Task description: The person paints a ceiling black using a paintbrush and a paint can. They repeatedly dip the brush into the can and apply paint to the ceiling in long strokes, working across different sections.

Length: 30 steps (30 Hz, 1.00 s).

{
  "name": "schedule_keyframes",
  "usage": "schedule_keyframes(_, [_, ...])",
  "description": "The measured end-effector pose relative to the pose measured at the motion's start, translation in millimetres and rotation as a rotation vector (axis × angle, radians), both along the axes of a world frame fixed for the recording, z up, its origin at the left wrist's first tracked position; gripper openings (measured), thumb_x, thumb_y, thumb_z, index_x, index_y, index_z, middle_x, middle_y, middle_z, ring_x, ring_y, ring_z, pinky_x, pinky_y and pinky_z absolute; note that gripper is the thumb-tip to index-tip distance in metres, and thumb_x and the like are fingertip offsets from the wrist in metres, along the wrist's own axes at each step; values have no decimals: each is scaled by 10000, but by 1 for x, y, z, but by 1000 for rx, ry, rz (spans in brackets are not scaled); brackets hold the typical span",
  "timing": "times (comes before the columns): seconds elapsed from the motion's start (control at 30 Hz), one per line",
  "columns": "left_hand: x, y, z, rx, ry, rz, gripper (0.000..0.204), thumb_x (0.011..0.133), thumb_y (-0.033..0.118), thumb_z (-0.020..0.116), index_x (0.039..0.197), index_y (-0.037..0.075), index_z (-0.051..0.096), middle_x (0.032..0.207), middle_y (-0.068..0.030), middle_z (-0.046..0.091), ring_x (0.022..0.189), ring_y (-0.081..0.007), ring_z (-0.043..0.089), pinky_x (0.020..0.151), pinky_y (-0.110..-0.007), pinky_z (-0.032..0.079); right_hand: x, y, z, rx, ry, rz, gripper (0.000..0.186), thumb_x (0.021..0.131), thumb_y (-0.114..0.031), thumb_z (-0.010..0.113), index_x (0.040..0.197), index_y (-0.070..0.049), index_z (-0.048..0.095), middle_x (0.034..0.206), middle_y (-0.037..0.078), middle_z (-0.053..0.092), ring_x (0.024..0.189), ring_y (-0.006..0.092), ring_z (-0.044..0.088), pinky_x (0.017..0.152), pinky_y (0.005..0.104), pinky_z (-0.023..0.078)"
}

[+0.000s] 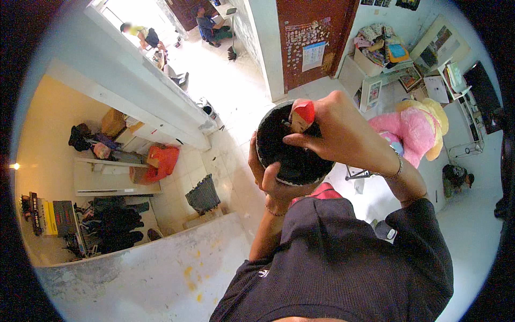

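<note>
A round, hollow black bowl-like thing (285,156) with a thin pale rim is tilted up in front of my chest, its dark inside facing me. My left hand (268,185) is closed round its lower left side, thumb over the rim and fingers behind. From the right, my right hand (339,126) reaches over the rim and is closed on a small red piece (304,112) with a pale underside. That piece is against the upper inside of the bowl-like thing. Its exact kind and the far fingers of both hands are hidden.
Left of me runs a low pale wall (155,279), with a dark mat (203,194) beyond it. A pink plush toy (416,131) sits at right, near a cluttered shelf (375,70). People (212,27) are in the distance; another person (456,178) is at far right.
</note>
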<state>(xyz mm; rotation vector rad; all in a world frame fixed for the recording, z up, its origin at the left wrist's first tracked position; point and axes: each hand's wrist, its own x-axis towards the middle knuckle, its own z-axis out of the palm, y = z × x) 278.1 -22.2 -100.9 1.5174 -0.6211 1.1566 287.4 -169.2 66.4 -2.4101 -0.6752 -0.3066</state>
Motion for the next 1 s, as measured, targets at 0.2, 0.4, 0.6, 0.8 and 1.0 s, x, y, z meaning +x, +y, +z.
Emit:
schedule_keyframes(0.2, [-4, 10, -7, -74, 38, -17, 841, 629, 307, 953, 1263, 167, 418, 1411, -334, 469, 1289, -490, 519, 1093, -602, 430, 5, 13, -4, -26, 0, 56, 287, 768, -200, 845, 833, -20, 630, 750, 225, 639, 744, 456, 641, 630, 455, 521])
schedule_keyframes(0.4, [-4, 15, -8, -37, -33, 79, 912, 567, 283, 985, 1257, 162, 402, 1404, -297, 487, 1265, -449, 540, 1089, -594, 428, 5, 25, -10, -19, 5, 82, 221, 791, -196, 779, 856, -30, 649, 768, 242, 657, 769, 455, 668, 670, 488, 553])
schedule_keyframes(0.6, [-17, 26, 11, 63, 11, 105, 913, 619, 403, 968, 1286, 174, 389, 1403, -379, 463, 1246, -521, 555, 1035, -587, 495, -10, 21, 13, -71, 83, -71, 266, 834, -268, 782, 775, -48, 644, 707, 201, 651, 708, 430, 669, 616, 460, 539])
schedule_keyframes(0.8, [-17, 19, 28, 72, 38, 88, 945, 625, 416, 960, 1324, 190, 366, 1407, -397, 447, 1250, -530, 561, 996, -547, 555, -33, -2, 44, 229, -33, -65, 237, 795, -100, 897, 927, -37, 711, 823, 24, 737, 728, 96, 695, 675, 259, 567])
schedule_keyframes(1.0, [-14, 21, 30, 100, 57, 56, 986, 592, 401, 969, 1342, 195, 362, 1424, -378, 435, 1246, -527, 560, 993, -551, 561, -45, -10, 60, 354, -86, -129, 279, 821, -74, 871, 1020, -39, 679, 909, 33, 728, 828, 106, 703, 706, 252, 563])
